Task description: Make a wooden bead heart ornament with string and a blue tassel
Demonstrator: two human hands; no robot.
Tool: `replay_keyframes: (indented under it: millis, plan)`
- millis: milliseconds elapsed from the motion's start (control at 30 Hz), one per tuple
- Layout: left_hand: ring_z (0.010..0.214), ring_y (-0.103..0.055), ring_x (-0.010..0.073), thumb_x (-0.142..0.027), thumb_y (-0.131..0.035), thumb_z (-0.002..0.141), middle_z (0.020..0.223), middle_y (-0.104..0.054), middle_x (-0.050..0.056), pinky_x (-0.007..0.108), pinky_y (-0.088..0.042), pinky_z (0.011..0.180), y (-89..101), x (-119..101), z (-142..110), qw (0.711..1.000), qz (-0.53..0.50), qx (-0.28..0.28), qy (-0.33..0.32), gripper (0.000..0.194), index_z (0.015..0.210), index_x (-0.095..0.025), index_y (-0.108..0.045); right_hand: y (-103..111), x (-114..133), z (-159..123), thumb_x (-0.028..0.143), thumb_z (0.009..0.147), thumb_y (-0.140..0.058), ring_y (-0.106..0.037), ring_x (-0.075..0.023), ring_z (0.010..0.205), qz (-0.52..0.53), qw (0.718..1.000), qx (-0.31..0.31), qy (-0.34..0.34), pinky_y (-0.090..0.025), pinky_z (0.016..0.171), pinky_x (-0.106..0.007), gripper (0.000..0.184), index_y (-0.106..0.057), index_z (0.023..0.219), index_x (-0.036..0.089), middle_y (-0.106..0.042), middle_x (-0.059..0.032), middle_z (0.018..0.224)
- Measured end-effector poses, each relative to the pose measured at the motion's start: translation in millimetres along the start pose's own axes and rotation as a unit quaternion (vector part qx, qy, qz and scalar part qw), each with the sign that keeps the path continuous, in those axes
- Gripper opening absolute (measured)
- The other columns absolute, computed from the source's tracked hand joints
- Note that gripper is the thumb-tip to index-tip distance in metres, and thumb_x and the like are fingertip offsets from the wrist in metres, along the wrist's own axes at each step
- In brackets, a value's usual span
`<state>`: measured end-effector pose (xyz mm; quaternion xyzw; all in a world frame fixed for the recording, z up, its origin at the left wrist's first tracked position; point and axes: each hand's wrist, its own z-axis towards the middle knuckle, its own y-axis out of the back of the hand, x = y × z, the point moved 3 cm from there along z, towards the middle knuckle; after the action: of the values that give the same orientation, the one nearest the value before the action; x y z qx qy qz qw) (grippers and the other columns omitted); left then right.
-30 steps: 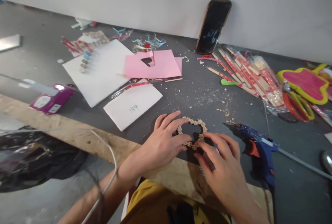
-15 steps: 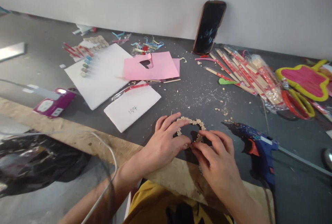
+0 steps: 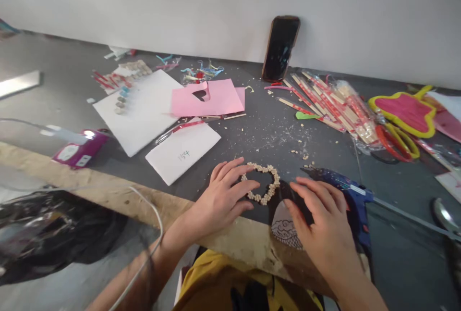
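A heart-shaped ring of small pale beads or pieces lies on the dark table in front of me. My left hand rests flat over its left edge, fingers spread and the fingertips touching it. To the right of the ring is my right hand, thumb and fingers apart, holding nothing and off the beads. Below its thumb shows a grey flat piece with a dark scale-and-swirl pattern, partly covered by the hand. A blue glue gun lies just beyond the right hand, its trigger area partly hidden.
Pink paper with a heart cut-out and a white sheet marked 154 lie ahead. Wrapped chopsticks, scissors and a yellow-edged pink shape are at right. A phone leans on the wall; a purple power strip is left.
My right hand has let go of the bead ring and moved right, uncovering its right side and the grey patterned piece. My left hand stays at the ring. The view has shifted slightly.
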<state>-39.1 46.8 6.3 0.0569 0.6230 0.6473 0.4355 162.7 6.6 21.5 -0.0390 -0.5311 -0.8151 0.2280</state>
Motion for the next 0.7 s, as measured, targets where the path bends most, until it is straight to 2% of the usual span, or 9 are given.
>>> replay_keyframes:
  millis: [167, 300, 433, 700]
  plan:
    - [0.133, -0.030, 0.0288, -0.027, -0.055, 0.086, 0.133, -0.048, 0.011, 0.052, -0.025, 0.108, 4.5, -2.8, -7.5, 0.998, 0.030, 0.011, 0.050, 0.035, 0.120, -0.020, -0.052, -1.8, 4.3, 0.0, 0.022, 0.088, -0.051, -0.049, -0.0251, 0.100, 0.012, 0.999, 0.023, 0.021, -0.045, 0.087, -0.043, 0.023, -0.063, 0.107, 0.017, -0.063, -0.0100, 0.107]
    - [0.133, -0.030, 0.0299, -0.024, -0.054, 0.087, 0.132, -0.049, 0.010, 0.054, -0.025, 0.107, 2.0, -3.1, -13.1, 0.996, 0.046, -0.011, 0.076, 0.030, 0.117, -0.021, -0.054, -9.2, 18.7, 3.0, 0.019, 0.087, -0.052, -0.048, -0.0243, 0.100, 0.037, 0.998, 0.041, 0.033, -0.044, 0.088, -0.041, 0.022, -0.066, 0.104, 0.018, -0.063, -0.0094, 0.107]
    - [0.132, -0.031, 0.0297, -0.020, -0.052, 0.088, 0.130, -0.049, 0.009, 0.054, -0.027, 0.106, 0.7, -5.2, -11.3, 0.996, 0.047, -0.034, 0.070, 0.022, 0.108, -0.024, -0.061, -17.3, 29.3, 5.7, 0.022, 0.085, -0.056, -0.048, -0.0262, 0.103, 0.044, 0.997, 0.063, 0.016, -0.043, 0.087, -0.044, 0.017, -0.068, 0.097, 0.020, -0.063, -0.0090, 0.111]
    - [0.134, -0.027, 0.0294, -0.020, -0.048, 0.090, 0.133, -0.045, 0.007, 0.054, -0.023, 0.107, 0.5, -5.8, -3.3, 0.997, 0.059, -0.023, 0.035, 0.019, 0.095, -0.027, -0.065, -26.3, 32.6, 6.0, 0.022, 0.085, -0.056, -0.046, -0.0264, 0.106, 0.030, 0.996, 0.081, 0.015, -0.041, 0.089, -0.044, 0.015, -0.069, 0.092, 0.021, -0.063, -0.0082, 0.111]
